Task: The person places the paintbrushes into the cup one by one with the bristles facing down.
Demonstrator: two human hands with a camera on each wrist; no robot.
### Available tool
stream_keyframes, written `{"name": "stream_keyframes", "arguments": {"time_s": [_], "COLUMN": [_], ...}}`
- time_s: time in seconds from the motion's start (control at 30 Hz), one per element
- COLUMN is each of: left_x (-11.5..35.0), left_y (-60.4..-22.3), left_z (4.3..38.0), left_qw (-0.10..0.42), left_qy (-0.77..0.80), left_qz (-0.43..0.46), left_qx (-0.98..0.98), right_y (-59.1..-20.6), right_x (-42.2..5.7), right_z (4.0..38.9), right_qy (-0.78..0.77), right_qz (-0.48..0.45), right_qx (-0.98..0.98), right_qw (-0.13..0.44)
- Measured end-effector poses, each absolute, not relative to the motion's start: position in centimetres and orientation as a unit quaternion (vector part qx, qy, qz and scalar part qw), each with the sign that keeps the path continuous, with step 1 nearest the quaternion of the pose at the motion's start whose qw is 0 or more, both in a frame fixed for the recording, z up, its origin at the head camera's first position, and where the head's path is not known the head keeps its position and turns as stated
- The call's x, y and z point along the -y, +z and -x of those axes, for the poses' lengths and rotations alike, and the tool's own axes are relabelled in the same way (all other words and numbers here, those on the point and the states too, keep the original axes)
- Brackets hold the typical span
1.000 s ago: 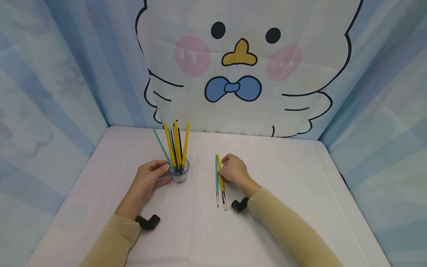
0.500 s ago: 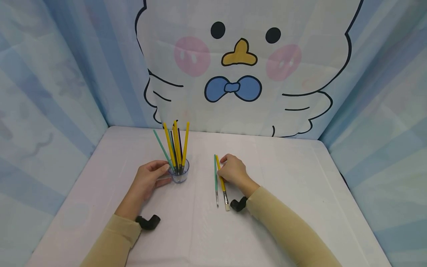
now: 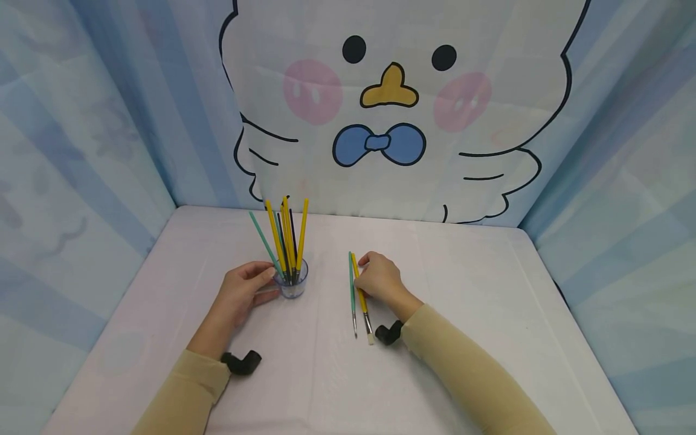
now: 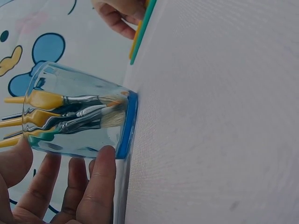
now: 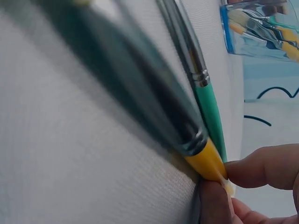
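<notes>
A clear plastic cup (image 3: 293, 289) with a blue base (image 4: 130, 126) stands upright, bristle ends of several yellow, green and dark paintbrushes (image 3: 287, 241) down inside it. My left hand (image 3: 243, 290) rests its fairly straight fingertips against the cup's left side, the thumb near the rim; the fingers do not wrap round it. To the right of the cup, my right hand (image 3: 382, 279) pinches the handle of a yellow flat paintbrush (image 5: 205, 161) between thumb and fingers. Just left of that brush lies a thin green paintbrush (image 3: 352, 296), almost parallel; whether my fingers touch it I cannot tell.
A white cloth (image 3: 462, 266) covers the table. Behind it hangs a curtain (image 3: 402, 187) with a cartoon bird, and blue striped curtains (image 3: 70, 181) close in both sides. Dark curved pieces (image 3: 241, 362) stick out from both wrists.
The yellow paintbrush has turned slightly, its bristle end shifting right, away from the green brush. My right hand has moved slightly left. The left hand and the cup have stayed put.
</notes>
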State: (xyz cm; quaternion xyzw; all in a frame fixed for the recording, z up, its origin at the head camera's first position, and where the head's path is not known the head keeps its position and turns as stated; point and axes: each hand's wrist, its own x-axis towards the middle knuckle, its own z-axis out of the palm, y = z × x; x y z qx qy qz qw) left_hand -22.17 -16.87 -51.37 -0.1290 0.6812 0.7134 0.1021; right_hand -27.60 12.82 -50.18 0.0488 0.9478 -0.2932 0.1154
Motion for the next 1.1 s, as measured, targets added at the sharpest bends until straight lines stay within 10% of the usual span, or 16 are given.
{"name": "stream_keyframes", "arguments": {"time_s": [1.1], "left_x": [17.1], "left_y": [-51.6], "left_z": [22.2], "left_qw": [0.106], "left_qy": [0.716], "left_qz": [0.120], "left_qx": [-0.680], "right_y": [-50.2], "right_x": [-14.4], "right_z": [27.6], "right_qy": [-0.534], "right_qz": [-0.105], "right_qx": [-0.825], "right_qw": [0.150]}}
